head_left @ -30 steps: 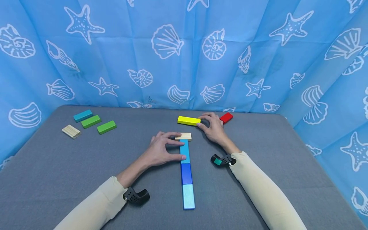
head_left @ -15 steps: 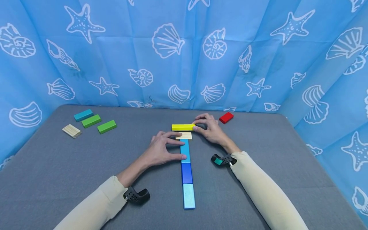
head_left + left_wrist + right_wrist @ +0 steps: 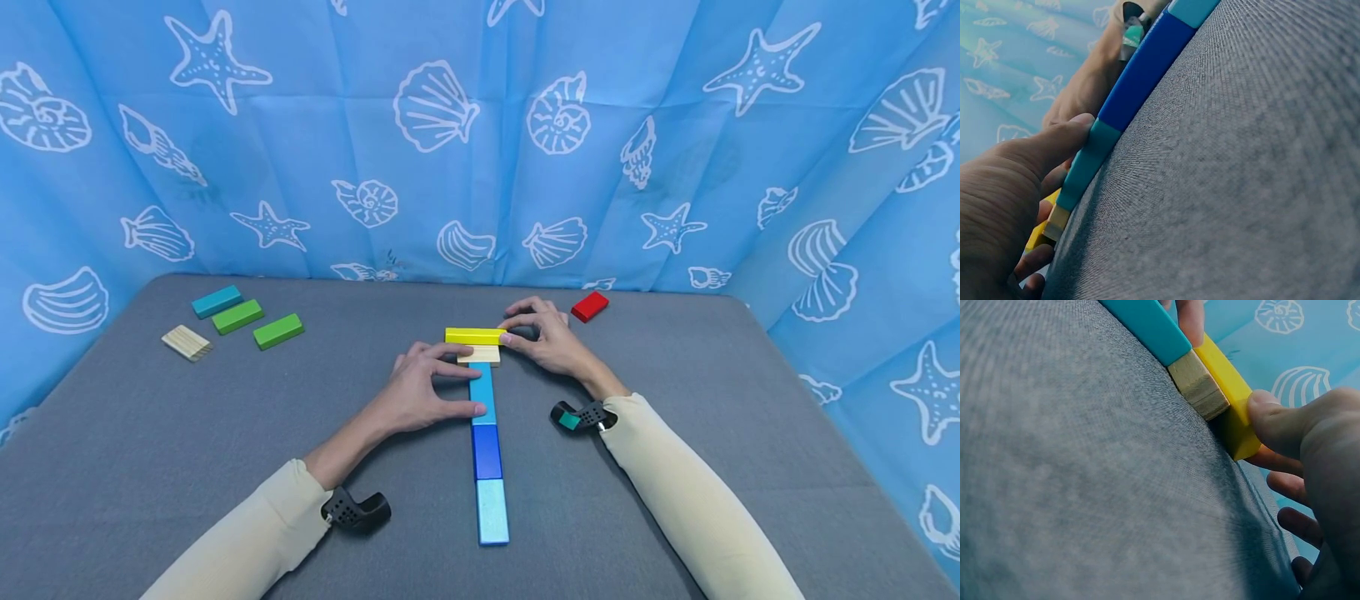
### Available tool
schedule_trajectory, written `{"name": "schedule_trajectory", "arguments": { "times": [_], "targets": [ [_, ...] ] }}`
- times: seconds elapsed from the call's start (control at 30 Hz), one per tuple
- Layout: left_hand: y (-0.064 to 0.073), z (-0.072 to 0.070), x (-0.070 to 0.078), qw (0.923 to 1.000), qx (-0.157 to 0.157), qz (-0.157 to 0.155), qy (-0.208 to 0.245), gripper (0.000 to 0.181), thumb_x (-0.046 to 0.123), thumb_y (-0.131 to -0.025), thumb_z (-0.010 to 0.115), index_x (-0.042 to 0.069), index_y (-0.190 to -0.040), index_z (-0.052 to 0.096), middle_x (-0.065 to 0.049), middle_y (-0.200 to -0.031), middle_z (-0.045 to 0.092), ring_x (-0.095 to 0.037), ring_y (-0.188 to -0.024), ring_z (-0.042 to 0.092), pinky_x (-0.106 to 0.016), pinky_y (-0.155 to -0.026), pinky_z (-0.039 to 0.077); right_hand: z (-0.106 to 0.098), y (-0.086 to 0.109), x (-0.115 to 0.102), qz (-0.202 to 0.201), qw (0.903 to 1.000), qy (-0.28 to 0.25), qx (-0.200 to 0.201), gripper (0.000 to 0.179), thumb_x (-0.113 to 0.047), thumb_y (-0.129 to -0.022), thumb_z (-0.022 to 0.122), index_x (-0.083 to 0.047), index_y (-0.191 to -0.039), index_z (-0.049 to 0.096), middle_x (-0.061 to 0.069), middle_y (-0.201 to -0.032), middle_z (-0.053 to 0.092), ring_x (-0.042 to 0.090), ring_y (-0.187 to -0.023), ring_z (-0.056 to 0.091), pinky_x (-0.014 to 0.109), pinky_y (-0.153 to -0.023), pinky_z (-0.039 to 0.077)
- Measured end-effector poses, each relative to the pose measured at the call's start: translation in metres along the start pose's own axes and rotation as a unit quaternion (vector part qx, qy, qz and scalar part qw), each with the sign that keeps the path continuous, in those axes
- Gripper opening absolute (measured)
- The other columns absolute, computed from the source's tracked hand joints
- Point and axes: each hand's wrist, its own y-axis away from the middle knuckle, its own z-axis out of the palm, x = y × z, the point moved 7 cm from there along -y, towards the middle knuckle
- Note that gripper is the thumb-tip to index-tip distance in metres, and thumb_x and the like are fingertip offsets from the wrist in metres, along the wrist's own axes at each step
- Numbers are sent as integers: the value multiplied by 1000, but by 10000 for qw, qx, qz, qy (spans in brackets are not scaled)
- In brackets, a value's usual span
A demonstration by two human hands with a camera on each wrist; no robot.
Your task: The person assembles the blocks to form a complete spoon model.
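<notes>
My right hand (image 3: 551,337) pinches the right end of a yellow block (image 3: 474,336) between thumb and index finger. The yellow block lies crosswise against the far side of a plain wooden block (image 3: 483,356); the right wrist view shows the wooden block (image 3: 1199,386) beside the yellow block (image 3: 1225,375). My left hand (image 3: 416,392) rests its thumb and a fingertip on a turquoise block (image 3: 482,396), with another fingertip on the wooden block. A dark blue block (image 3: 487,452) and a light blue block (image 3: 492,512) continue the line toward me.
A red block (image 3: 590,306) lies beyond my right hand. At the far left are a teal block (image 3: 217,302), two green blocks (image 3: 237,317) and a plain wooden piece (image 3: 186,342) on the grey tabletop (image 3: 360,333). A blue shell-patterned curtain (image 3: 337,142) hangs behind.
My right hand has drawn the yellow block left and toward me, turning it level, until it lies along the wooden block. My left hand has stayed in place.
</notes>
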Motion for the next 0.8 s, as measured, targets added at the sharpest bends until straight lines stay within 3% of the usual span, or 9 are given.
{"name": "schedule_trajectory", "arguments": {
  "times": [0.8],
  "targets": [
    [0,1,-1,10000,5,-26,-3,51,52,-78,85,26,-121,77,4,-147,54,-28,-134,39,-56,-103,30,1,-1,1,17,9998,172,-28,30,-21,-90,79,-8,-117,76,12,-135,54,35,-129,38,56,-103,21]
  ]
}}
